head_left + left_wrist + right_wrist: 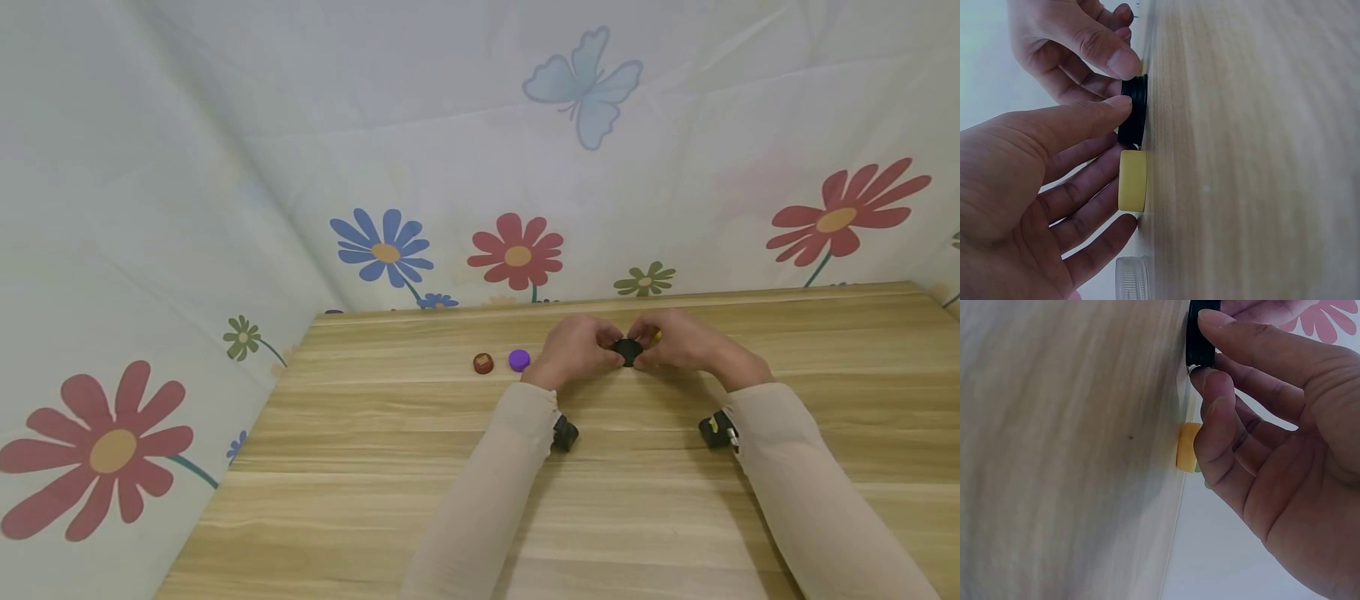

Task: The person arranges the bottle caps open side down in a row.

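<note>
A black ridged bottle cap stands at the tabletop between both hands. My left hand pinches its left side, the thumb lying on the near face and the other fingers behind. From the other side my right hand pinches the same black cap with thumb and fingers. In the left wrist view a yellow cap sits beside the black one, close to the left fingers. An orange-yellow cap is partly hidden behind the right fingers in the right wrist view.
Left of the hands, a purple cap and a dark red-brown cap lie on the wooden table. A clear ridged cap shows at the bottom of the left wrist view. Behind the table hangs a flower-print cloth.
</note>
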Tool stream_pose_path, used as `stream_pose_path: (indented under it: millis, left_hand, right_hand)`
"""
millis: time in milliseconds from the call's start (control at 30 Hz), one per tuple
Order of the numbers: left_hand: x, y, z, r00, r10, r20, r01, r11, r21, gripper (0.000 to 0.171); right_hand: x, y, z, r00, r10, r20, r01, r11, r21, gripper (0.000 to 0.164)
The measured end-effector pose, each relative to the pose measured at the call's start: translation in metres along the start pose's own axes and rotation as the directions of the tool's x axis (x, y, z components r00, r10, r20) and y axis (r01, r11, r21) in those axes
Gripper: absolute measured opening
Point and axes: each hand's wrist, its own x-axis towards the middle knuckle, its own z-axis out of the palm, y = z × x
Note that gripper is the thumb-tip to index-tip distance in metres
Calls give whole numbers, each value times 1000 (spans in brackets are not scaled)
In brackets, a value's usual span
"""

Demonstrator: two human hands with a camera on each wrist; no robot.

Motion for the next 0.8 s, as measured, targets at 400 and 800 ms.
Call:
stream_pose_path:
  millis: [400,800]
  left_hand:
    - [-1,-2,-1,1000,22,0,-22,1000,-10,27]
    - [-1,-1,-1,1000,9,-9,-9,999,-47,32]
  right_hand:
    - [-1,0,-1,1000,6,-1,-6,1000,11,36]
    - [-5,-3,-3,999,23,-48,-23,1000,-15,40]
